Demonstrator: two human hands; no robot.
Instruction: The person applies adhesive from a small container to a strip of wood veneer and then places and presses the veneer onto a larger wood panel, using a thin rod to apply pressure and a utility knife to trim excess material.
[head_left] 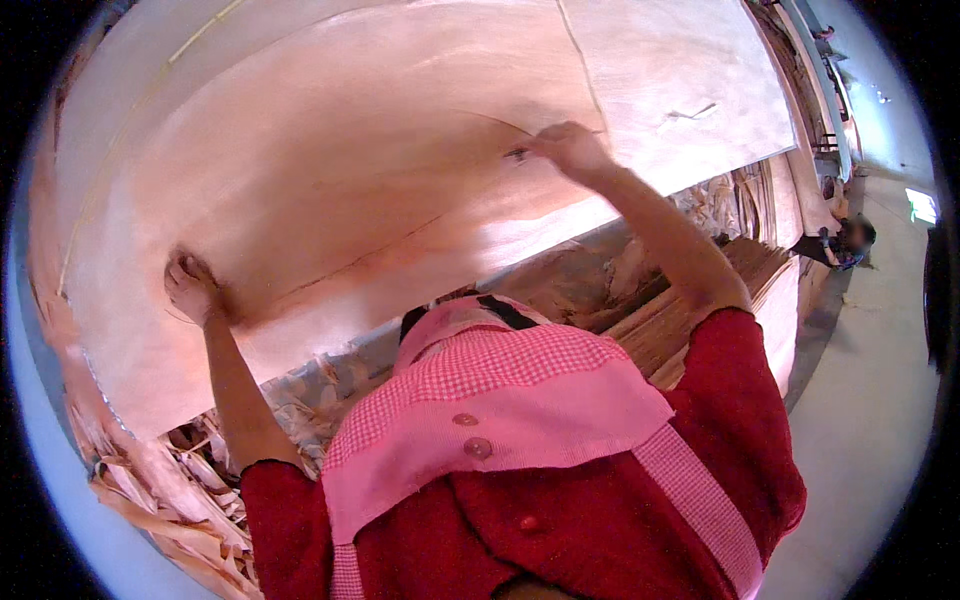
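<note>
A broad, pale reddish-brown sheet of wood veneer (400, 90) spreads before me, with a jagged dark crack or edge running slantwise between my two hands. Over at the left, my left hand (190, 285) rests on the sheet with its fingers curled in; whatever they may grip is hidden. My right hand (572, 152) is closed in a pinch farther out, at a thin curved edge in the veneer. Just left of its fingertips shows a small dark mark or gap (517, 154), too small to name. Yellowish strips (590, 75) cross the sheet.
Below the sheet's near edge lie torn veneer scraps (200, 480) and a stack of veneer (650, 310). A small pale sliver (693, 112) lies on the sheet at right. Another person (850, 242) is in the distance by the pale floor (870, 400).
</note>
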